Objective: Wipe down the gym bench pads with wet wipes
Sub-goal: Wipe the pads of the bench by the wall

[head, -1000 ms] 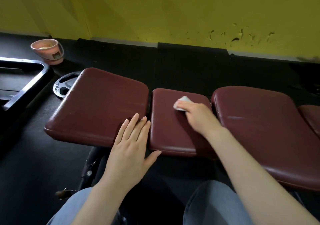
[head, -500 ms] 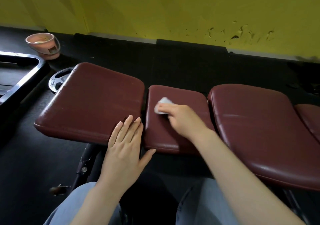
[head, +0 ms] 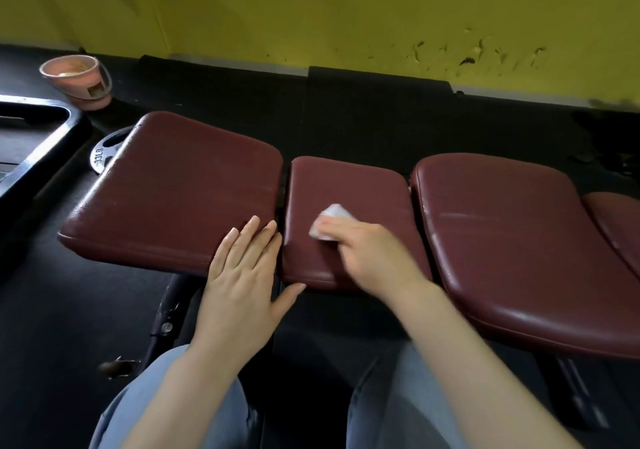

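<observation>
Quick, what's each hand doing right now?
Left hand: open, flat on the left pad.
Right hand: holding a wipe against the middle pad.

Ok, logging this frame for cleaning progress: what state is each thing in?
wet wipe: bunched, pressed on middle pad
right hand: holding wipe
left hand: flat, fingers resting on left pad
middle pad: being wiped
left pad: scuffed
pink bucket: tilted on the floor
</observation>
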